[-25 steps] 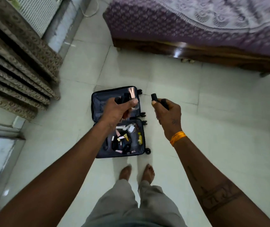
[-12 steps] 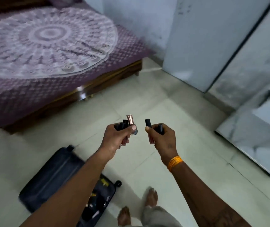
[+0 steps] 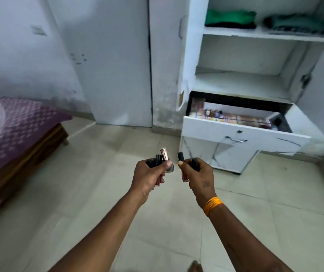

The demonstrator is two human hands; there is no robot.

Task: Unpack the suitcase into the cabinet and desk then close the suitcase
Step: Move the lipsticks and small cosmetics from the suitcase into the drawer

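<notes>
My left hand (image 3: 148,176) grips a bunch of small cosmetic tubes (image 3: 162,157), one with a rose-gold cap, the others black. My right hand (image 3: 198,174) grips more black-capped cosmetic tubes (image 3: 180,157). Both hands are held out over the floor, below and left of the white cabinet (image 3: 194,55). Its drawer (image 3: 241,134) stands pulled open with small items and patterned boxes inside. The suitcase is out of view.
Folded green and teal clothes (image 3: 229,18) lie on the cabinet's top shelf; the shelf below holds nothing. A closed white door (image 3: 118,61) stands left of the cabinet. A bed with a purple cover (image 3: 19,130) is at the left. Tiled floor (image 3: 98,193) lies between.
The view has swung from the suitcase and bed round to the cabinet with the open drawer. Both hands keep the same hold on the tubes.
</notes>
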